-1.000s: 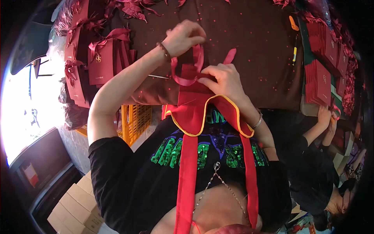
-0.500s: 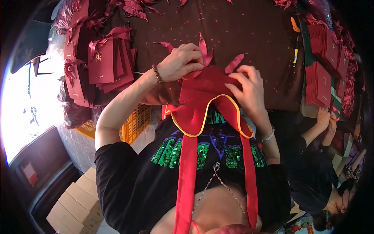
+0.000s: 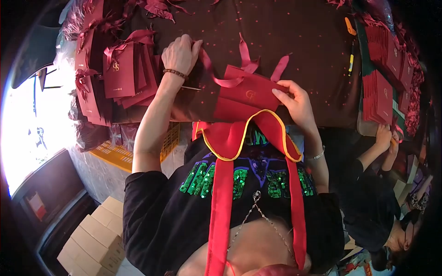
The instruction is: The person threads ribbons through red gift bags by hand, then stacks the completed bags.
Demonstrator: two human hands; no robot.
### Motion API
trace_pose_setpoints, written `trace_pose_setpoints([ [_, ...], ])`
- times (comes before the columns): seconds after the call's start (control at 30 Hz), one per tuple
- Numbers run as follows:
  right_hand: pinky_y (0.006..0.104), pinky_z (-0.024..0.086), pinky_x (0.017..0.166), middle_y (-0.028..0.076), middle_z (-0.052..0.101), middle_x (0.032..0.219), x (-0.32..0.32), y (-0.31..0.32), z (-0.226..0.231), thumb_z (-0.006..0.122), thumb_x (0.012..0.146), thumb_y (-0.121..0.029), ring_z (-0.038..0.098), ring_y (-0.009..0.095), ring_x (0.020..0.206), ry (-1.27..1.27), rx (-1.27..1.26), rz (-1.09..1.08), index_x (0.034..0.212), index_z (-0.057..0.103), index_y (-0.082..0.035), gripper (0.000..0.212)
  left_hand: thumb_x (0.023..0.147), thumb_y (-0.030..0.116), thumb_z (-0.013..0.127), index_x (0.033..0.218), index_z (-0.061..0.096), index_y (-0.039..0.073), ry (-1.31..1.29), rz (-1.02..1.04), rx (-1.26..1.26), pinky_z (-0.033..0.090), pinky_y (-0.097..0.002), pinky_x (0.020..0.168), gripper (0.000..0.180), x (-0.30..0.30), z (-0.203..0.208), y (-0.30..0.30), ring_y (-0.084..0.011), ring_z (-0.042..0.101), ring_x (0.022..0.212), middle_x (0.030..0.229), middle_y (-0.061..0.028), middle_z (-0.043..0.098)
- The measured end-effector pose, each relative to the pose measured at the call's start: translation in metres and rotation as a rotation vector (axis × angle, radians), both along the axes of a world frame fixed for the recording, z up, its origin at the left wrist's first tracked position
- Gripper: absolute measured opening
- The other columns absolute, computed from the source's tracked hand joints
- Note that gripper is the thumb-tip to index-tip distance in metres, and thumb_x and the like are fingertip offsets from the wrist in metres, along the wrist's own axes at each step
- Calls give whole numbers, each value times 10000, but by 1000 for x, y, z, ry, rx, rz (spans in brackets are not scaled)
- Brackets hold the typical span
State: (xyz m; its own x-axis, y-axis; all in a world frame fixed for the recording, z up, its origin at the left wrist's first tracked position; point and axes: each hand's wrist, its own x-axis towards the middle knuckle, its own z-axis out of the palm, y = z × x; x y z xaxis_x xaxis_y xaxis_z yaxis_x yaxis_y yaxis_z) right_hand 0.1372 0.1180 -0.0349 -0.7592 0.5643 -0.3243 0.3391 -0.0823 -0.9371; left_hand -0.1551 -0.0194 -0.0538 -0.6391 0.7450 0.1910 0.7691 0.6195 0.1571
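Note:
A flat dark-red paper gift bag [image 3: 260, 87] with ribbon handles lies at the table's near edge, in front of my red apron. My right hand [image 3: 297, 102] pinches its right edge, thumb on top. A burgundy ribbon [image 3: 211, 69] comes from the bag's left side and stretches up to my left hand [image 3: 180, 55], whose thumb and fingers are closed on its end. Another ribbon [image 3: 247, 57] stands up from the bag's top edge. A further ribbon end [image 3: 280, 68] sticks out at the upper right.
Stacked red gift bags [image 3: 131, 69] with ribbons lie left; more bags [image 3: 377, 94] lie right. An orange-handled tool [image 3: 350, 26], a yellow marker [image 3: 351, 64] and a thin pointed rod [image 3: 192, 88] rest on the dark cloth [image 3: 313, 55]. A co-worker's hands [image 3: 386, 138] are at right.
My left hand has moved left and away from the bag, drawing the ribbon out. The bag has turned and shows more of its face; my right hand now grips its right edge.

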Motion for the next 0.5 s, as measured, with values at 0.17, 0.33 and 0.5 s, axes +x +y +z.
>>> trace_pose_setpoints([
  [0.17, 196, 443, 612, 6, 608, 825, -10, 3, 6, 643, 850, -156, 529, 45, 702, -7, 25, 21, 1034, 598, 13, 254, 850, 93, 594, 804, 590, 30, -679, 1, 512, 471, -278, 613, 78, -17, -6, -1, -183, 635, 725, 768, -81, 647],
  [0.33, 189, 439, 567, 15, 605, 803, -13, 6, 10, 651, 845, -166, 522, 40, 667, -32, 16, -6, 1039, 608, 13, 268, 850, 14, 594, 997, 545, 0, -1239, -196, 679, 506, -264, 740, 156, 44, 62, 11, -150, 632, 846, 929, -111, 646],
  [0.5, 182, 448, 557, 11, 596, 783, -17, 8, 15, 656, 840, -163, 523, 35, 663, -77, -39, -27, 1056, 608, 15, 283, 838, 46, 607, 1079, 571, 33, -825, -439, 351, 510, -282, 655, 244, 111, 64, 11, -161, 658, 794, 865, -86, 666],
])
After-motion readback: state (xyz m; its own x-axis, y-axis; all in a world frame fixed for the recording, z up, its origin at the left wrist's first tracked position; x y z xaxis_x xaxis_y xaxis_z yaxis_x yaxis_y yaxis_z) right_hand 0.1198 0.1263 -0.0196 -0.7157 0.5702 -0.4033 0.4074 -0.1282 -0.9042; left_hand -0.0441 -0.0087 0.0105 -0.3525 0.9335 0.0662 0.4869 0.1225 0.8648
